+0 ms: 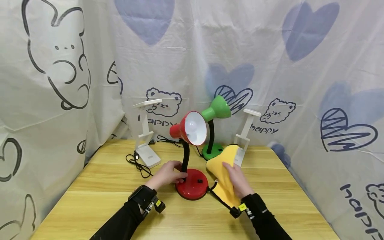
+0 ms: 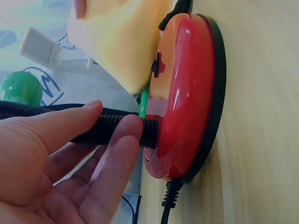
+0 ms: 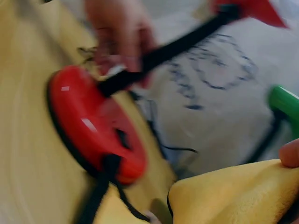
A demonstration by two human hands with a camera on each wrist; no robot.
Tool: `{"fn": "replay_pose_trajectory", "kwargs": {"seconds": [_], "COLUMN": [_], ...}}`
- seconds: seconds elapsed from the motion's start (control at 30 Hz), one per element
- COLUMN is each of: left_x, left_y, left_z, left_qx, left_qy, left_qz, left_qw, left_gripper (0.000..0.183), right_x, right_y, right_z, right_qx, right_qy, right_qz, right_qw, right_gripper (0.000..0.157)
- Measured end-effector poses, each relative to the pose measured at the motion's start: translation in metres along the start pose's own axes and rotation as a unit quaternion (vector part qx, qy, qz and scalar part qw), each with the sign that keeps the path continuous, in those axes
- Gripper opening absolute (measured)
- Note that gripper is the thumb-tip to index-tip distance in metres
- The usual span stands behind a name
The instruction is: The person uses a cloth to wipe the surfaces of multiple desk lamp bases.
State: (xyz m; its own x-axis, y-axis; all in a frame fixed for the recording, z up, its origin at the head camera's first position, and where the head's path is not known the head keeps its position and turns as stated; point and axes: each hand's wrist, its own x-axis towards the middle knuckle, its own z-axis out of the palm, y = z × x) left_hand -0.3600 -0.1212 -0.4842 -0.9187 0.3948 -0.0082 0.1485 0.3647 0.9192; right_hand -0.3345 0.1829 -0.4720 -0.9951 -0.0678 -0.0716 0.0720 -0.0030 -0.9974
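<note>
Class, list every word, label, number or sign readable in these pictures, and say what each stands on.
"happy": curtain, partly behind the left white lamp.
"happy": curtain, beside the right white lamp.
"happ": curtain, far right, end cut off.
Curtain lettering in the right wrist view: too blurred.
Both white lamps, wrist straps: any marks too small to read.
Red lamp, yellow cloth: nothing legible.

Red desk lamp (image 1: 186, 155), upright on the counter (image 1: 99, 190), white-lined shade (image 1: 195, 128) tilted, yellow cloth (image 1: 222, 160) held just beside it
</note>
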Motion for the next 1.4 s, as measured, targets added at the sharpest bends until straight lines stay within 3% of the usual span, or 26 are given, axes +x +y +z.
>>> {"fn": "replay_pose_trajectory", "kwargs": {"seconds": [0.1, 0.17, 0.23, 0.33, 0.4, 0.43, 0.53, 0.73, 0.9, 1.17, 1.4], "left_x": [0.001, 0.001, 0.001, 0.001, 0.002, 0.002, 0.001, -0.002, -0.003, -0.004, -0.005], "left_y": [-0.001, -0.001, 0.000, 0.001, 0.001, 0.001, 0.002, 0.006, 0.008, 0.013, 0.014], "left_z": [-0.001, -0.002, -0.002, -0.003, -0.003, -0.003, -0.003, -0.003, -0.001, 0.002, 0.005], "left_qx": [0.009, 0.009, 0.005, -0.004, -0.004, -0.002, 0.012, 0.053, 0.081, 0.159, 0.199], "left_qy": [-0.004, -0.003, -0.002, -0.002, -0.001, 0.001, 0.008, 0.027, 0.042, 0.073, 0.097], "left_qz": [0.006, 0.016, 0.025, 0.034, 0.035, 0.034, 0.033, 0.036, 0.035, 0.037, 0.037], "left_qw": [0.9999, 0.9998, 0.9997, 0.9994, 0.9994, 0.9994, 0.9994, 0.9976, 0.9952, 0.9839, 0.9745], "left_gripper": [0.032, 0.035, 0.035, 0.032, 0.030, 0.030, 0.027, 0.023, 0.022, 0.016, 0.015], "right_x": [0.005, 0.007, 0.008, 0.012, 0.016, 0.019, 0.029, 0.046, 0.042, 0.014, -0.020], "right_y": [0.009, 0.013, 0.017, 0.019, 0.019, 0.019, 0.017, 0.017, 0.025, 0.026, 0.023], "right_z": [0.027, 0.045, 0.060, 0.079, 0.087, 0.090, 0.095, 0.100, 0.103, 0.095, 0.094], "right_qx": [-0.097, -0.169, -0.268, -0.395, -0.459, -0.477, -0.514, -0.556, -0.591, -0.593, -0.617], "right_qy": [-0.033, -0.068, -0.097, -0.138, -0.155, -0.163, -0.189, -0.235, -0.212, -0.194, -0.188], "right_qz": [-0.017, -0.035, -0.061, -0.092, -0.103, -0.103, -0.101, -0.114, -0.142, -0.190, -0.211], "right_qw": [0.995, 0.983, 0.957, 0.904, 0.869, 0.857, 0.830, 0.789, 0.765, 0.758, 0.734], "right_gripper": [0.043, 0.040, 0.042, 0.049, 0.056, 0.058, 0.059, 0.058, 0.058, 0.048, 0.051]}}
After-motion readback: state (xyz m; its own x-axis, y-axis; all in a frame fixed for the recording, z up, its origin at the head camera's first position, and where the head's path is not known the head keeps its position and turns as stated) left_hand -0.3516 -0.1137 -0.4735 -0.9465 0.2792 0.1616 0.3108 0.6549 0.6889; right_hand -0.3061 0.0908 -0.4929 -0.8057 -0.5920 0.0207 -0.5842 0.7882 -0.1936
